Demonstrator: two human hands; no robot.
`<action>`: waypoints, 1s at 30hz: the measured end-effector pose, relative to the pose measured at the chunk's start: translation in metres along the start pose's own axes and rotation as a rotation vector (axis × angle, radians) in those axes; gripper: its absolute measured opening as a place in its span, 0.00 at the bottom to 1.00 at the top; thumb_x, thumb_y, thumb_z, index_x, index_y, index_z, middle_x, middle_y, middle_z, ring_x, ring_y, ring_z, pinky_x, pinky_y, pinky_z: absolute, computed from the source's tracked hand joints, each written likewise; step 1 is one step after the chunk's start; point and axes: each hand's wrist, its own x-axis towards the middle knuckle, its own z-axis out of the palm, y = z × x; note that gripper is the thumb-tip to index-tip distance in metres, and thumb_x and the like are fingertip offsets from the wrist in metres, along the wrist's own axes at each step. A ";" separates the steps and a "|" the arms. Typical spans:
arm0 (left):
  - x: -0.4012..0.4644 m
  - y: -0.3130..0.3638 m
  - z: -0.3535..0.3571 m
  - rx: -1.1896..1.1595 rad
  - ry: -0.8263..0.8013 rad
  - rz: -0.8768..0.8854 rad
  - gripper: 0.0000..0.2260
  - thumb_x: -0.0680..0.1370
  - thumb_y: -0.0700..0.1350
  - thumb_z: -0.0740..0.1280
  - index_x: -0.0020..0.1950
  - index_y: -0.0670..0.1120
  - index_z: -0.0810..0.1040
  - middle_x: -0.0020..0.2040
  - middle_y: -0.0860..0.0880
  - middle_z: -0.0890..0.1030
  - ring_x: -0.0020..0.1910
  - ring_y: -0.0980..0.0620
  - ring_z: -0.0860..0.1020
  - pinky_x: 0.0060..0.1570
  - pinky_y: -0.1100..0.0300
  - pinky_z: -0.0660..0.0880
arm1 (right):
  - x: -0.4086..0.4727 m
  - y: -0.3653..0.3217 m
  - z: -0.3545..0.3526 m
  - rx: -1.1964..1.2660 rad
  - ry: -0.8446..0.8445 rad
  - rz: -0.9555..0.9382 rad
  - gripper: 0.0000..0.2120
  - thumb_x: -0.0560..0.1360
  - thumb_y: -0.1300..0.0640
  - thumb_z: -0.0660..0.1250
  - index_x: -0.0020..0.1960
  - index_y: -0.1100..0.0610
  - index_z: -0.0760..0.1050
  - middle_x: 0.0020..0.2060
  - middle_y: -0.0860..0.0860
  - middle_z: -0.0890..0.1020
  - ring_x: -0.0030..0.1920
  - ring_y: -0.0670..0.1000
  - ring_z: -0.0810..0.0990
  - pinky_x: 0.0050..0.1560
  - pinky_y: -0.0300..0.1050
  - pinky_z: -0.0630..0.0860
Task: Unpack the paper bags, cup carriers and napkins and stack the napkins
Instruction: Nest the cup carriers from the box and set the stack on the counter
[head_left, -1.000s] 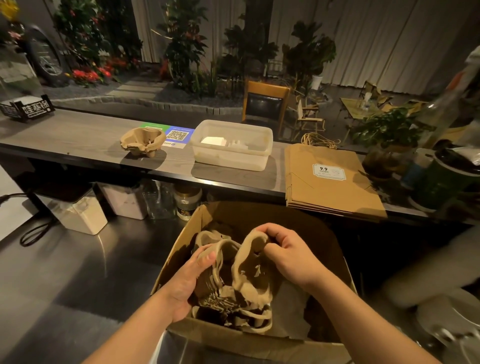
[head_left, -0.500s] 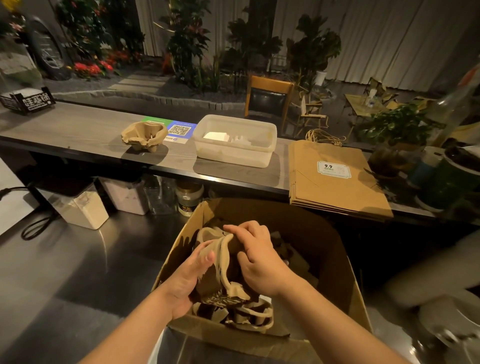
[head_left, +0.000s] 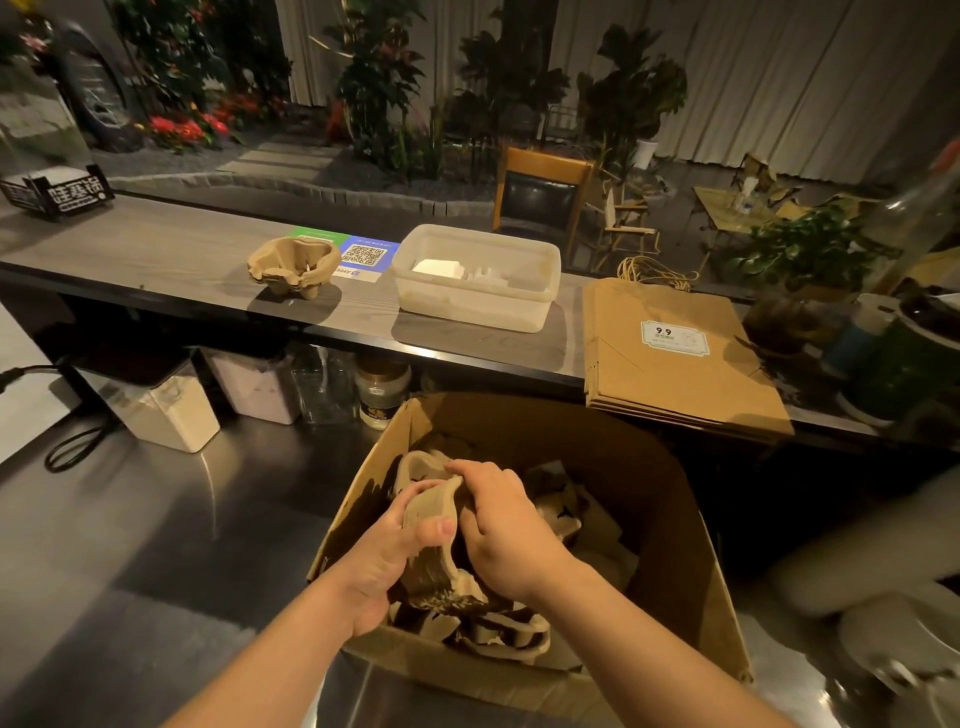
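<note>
— Where's the cup carrier (head_left: 434, 525)?
— In the cardboard box (head_left: 670, 525), near its left wall, standing tall, long axis running up and away. Left hand (head_left: 384, 556) pinching its near rim; right hand (head_left: 506, 530) curled over the top, equally close.
— What else is inside?
— More carriers underneath.
— And the upper counter (head_left: 156, 249)?
— Another carrier stack (head_left: 293, 265) mid-counter, napkins (head_left: 439, 267) in the plastic tub (head_left: 475, 306), paper bags (head_left: 675, 353) flat at the front edge, right.

A QR code sign (head_left: 363, 255) is lying flat on the wooden counter (head_left: 156, 254), and a black labelled box (head_left: 57, 193) is sitting at its far left end. Under the counter, 2 white containers (head_left: 169, 410) and a lidded jar (head_left: 382, 389) are standing on the steel surface (head_left: 130, 519). Beyond, a wooden chair (head_left: 543, 189) is facing potted plants (head_left: 631, 93) and red flowers (head_left: 182, 127).
</note>
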 end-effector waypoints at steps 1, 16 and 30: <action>0.000 0.000 0.000 -0.007 0.001 -0.005 0.42 0.54 0.65 0.79 0.68 0.65 0.72 0.68 0.49 0.75 0.67 0.46 0.72 0.69 0.43 0.69 | 0.000 0.002 0.000 0.029 -0.006 -0.007 0.24 0.84 0.53 0.59 0.78 0.41 0.59 0.72 0.42 0.68 0.70 0.45 0.63 0.73 0.50 0.67; 0.007 -0.006 -0.015 -0.183 0.160 -0.028 0.55 0.46 0.71 0.82 0.71 0.58 0.75 0.64 0.44 0.83 0.64 0.37 0.79 0.53 0.38 0.79 | -0.008 0.086 0.002 0.004 -0.201 0.544 0.07 0.84 0.52 0.60 0.59 0.51 0.75 0.50 0.49 0.80 0.43 0.43 0.77 0.38 0.36 0.74; 0.005 -0.006 -0.013 -0.159 0.145 -0.057 0.53 0.50 0.71 0.82 0.72 0.57 0.74 0.63 0.45 0.84 0.64 0.38 0.81 0.52 0.41 0.82 | -0.017 0.118 0.020 -0.040 -0.599 0.915 0.14 0.80 0.50 0.67 0.58 0.60 0.75 0.43 0.52 0.83 0.34 0.46 0.80 0.31 0.37 0.75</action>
